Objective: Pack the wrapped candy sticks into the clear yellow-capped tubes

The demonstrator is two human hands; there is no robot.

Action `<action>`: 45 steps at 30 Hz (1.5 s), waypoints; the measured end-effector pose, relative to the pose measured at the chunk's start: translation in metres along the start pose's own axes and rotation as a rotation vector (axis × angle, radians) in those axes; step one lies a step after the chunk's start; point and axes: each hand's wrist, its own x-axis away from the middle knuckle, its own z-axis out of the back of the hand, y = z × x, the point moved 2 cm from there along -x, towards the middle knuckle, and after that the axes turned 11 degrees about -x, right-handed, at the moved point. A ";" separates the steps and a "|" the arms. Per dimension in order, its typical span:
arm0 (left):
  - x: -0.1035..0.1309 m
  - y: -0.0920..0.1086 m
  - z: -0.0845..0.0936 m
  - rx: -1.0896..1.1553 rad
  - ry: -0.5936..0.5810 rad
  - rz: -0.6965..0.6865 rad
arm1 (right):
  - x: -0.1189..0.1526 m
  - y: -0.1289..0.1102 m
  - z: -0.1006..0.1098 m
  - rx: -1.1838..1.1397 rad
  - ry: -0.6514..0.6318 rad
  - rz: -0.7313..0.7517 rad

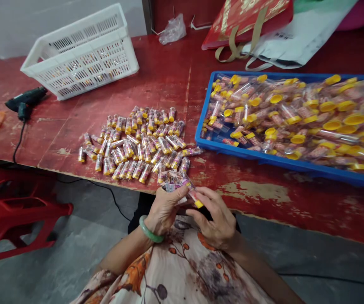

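Observation:
In front of my lap, my left hand [165,209] is closed on a bunch of clear printed plastic sleeves [171,185], its thumb lying on top. A small clear tube with a yellow cap [197,202] slants down out of the sleeves. The fingers of my right hand [218,217] are bent around its capped end, thumb below and forefinger above. Just beyond my hands, many similar yellow-capped tubes in printed sleeves [137,145] lie in a loose group on the red table [248,192].
A blue tray [202,126] heaped with yellow-capped tubes stands at the right. At the back left are a white slotted basket [83,69] and a black heat gun [26,99] with its cord. Bags [251,25] lie at the back right; a red stool [26,215] stands left.

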 end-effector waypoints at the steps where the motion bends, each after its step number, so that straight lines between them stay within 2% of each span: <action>1: -0.001 0.001 0.001 0.000 0.000 -0.003 | -0.001 0.003 0.001 -0.115 -0.058 -0.057; 3: -0.001 0.002 0.002 0.005 -0.009 -0.004 | -0.002 0.007 0.004 -0.240 -0.092 -0.145; 5: 0.000 0.001 0.002 0.001 -0.034 0.016 | -0.002 0.008 0.007 -0.236 -0.003 -0.183; 8: 0.005 -0.001 -0.001 -0.039 -0.085 0.070 | -0.004 0.006 0.007 -0.182 0.142 -0.178; 15: 0.013 -0.004 -0.004 -0.072 -0.087 0.067 | -0.015 -0.003 0.001 -0.099 0.257 -0.130; 22: 0.012 -0.007 -0.004 -0.085 -0.081 0.058 | -0.011 -0.003 -0.003 -0.091 0.289 -0.104; 27: 0.008 -0.007 0.000 -0.065 -0.037 0.032 | -0.009 0.002 -0.011 0.128 0.258 0.037; 31: 0.005 -0.006 0.009 -0.061 -0.017 0.004 | -0.006 0.011 -0.023 0.231 0.259 0.214; 33: 0.005 -0.005 0.014 -0.075 0.000 -0.003 | -0.006 0.014 -0.029 0.233 0.259 0.249; 36: 0.005 -0.001 0.023 -0.106 0.038 -0.023 | -0.011 0.016 -0.039 0.184 0.198 0.214; 40: -0.002 0.012 0.038 -0.092 0.084 -0.112 | -0.032 0.018 -0.059 0.102 0.116 0.179; 42: -0.006 0.023 0.050 -0.106 0.154 -0.175 | -0.044 0.020 -0.072 0.097 0.096 0.209; 45: -0.007 0.036 0.077 -0.124 0.363 -0.282 | -0.053 0.021 -0.090 0.122 0.062 0.256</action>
